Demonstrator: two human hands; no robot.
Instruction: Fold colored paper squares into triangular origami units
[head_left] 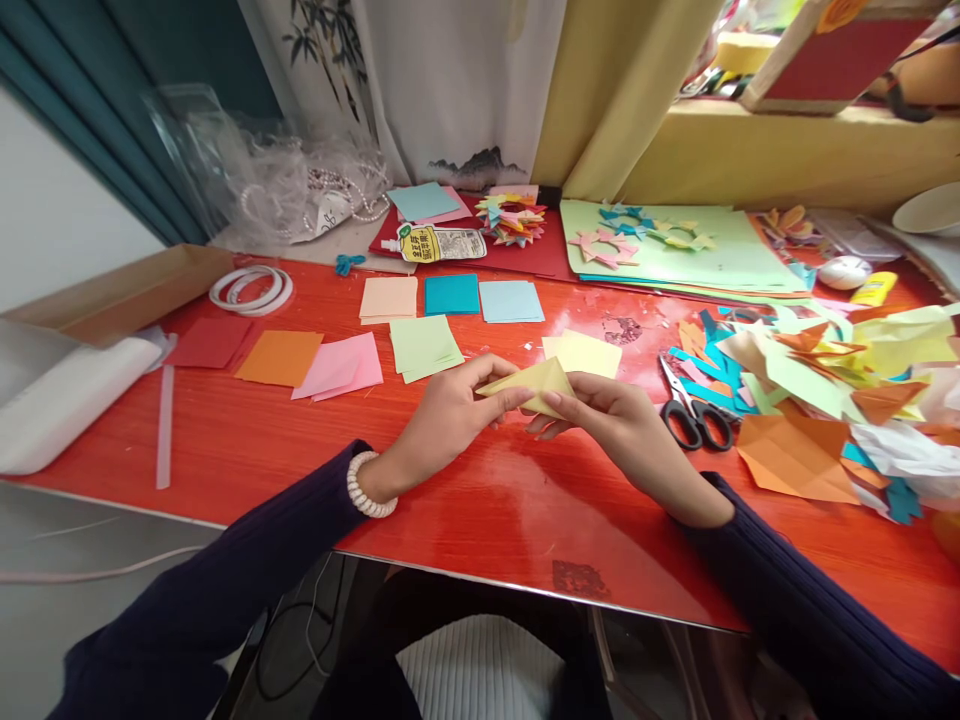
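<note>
Between my two hands is a folded piece of yellow paper (pixel 541 382), roughly triangular, raised above the red table. The fingers and thumb of my left hand (pixel 457 405) pinch its left part. My right hand (pixel 604 405) grips its right end, thumb on the near face. Just behind lies a stack of pale yellow paper squares (pixel 592 352). Left of that are light green squares (pixel 425 346), with peach (pixel 388 298), teal (pixel 451 294) and light blue (pixel 511 300) ones farther back. Pink (pixel 341 365), orange (pixel 280 357) and red squares (pixel 210 342) continue leftward.
Black-handled scissors (pixel 691 410) lie right of my right hand, beside a heap of paper scraps (pixel 847 370). Folded paper rings (pixel 606 248) rest on green sheets (pixel 750 262) at the back. A food pouch (pixel 442 243), tape rolls (pixel 251 290) and an open box (pixel 142 290) stand leftward.
</note>
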